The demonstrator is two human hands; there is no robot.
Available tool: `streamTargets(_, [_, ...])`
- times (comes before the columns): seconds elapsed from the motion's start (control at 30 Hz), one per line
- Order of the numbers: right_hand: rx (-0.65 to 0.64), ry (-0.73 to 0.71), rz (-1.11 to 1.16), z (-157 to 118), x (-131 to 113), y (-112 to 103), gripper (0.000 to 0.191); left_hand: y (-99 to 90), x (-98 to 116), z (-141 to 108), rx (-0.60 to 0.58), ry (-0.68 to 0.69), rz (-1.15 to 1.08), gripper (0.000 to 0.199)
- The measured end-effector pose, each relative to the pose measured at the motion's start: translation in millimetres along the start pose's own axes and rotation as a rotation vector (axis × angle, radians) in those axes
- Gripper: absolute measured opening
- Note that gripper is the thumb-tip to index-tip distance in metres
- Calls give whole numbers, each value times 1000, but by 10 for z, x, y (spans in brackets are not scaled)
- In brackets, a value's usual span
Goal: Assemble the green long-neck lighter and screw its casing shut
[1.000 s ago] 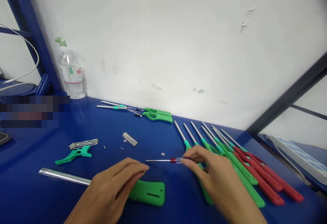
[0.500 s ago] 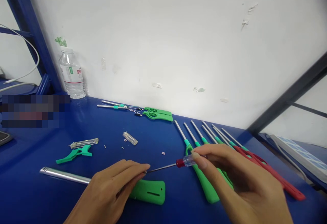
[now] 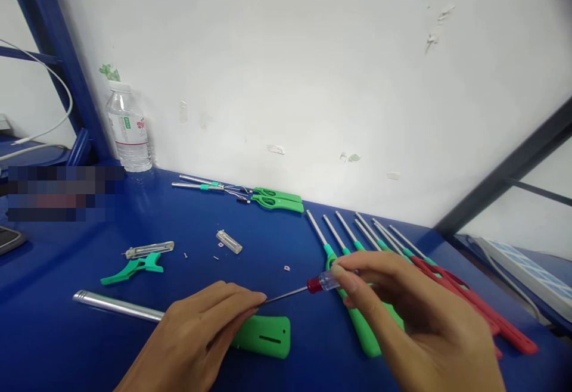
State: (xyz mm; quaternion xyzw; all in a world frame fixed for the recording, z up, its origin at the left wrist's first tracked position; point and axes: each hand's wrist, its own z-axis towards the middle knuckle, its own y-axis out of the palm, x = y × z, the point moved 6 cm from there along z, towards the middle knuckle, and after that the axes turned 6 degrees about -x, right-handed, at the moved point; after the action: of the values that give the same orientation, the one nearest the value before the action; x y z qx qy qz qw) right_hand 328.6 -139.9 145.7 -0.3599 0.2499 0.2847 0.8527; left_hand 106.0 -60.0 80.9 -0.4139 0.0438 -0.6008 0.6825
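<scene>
My right hand [image 3: 415, 314] pinches a small screwdriver [image 3: 315, 285] by its clear and red handle, and its thin shaft points left. My left hand [image 3: 201, 332] has thumb and fingers pressed together at the screwdriver's tip. Whatever is pinched there is hidden. Under my left hand lies a long-necked gas lighter, its green handle [image 3: 268, 337] and silver tube [image 3: 116, 305] showing on either side. Left of it are a teal trigger-shaped piece [image 3: 134, 268] and a clear fuel tank [image 3: 149, 250]. A second clear tank [image 3: 229, 242] and small screws [image 3: 186, 255] lie farther back.
Several green lighters [image 3: 364, 326] and red lighters [image 3: 504, 320] lie at the right on the blue table [image 3: 179, 219]. Two opened green lighters [image 3: 279, 200] with wires lie by the wall. A water bottle [image 3: 129, 133] stands back left, and a phone [image 3: 9, 242] lies at the left edge.
The screwdriver's tip has slipped farther behind my left fingertips, which cover the small silver bit seen there before. My left hand has shifted slightly right; the view has moved a little.
</scene>
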Motion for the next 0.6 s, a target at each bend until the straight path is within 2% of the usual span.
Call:
streamTargets(0.43, [8, -60, -115, 34, 16, -68, 7, -3, 50, -29, 14, 16, 20, 23])
streamTargets(0.6, [61, -9, -88, 10, 54, -55, 7, 18, 5, -94, -57, 7, -17, 26])
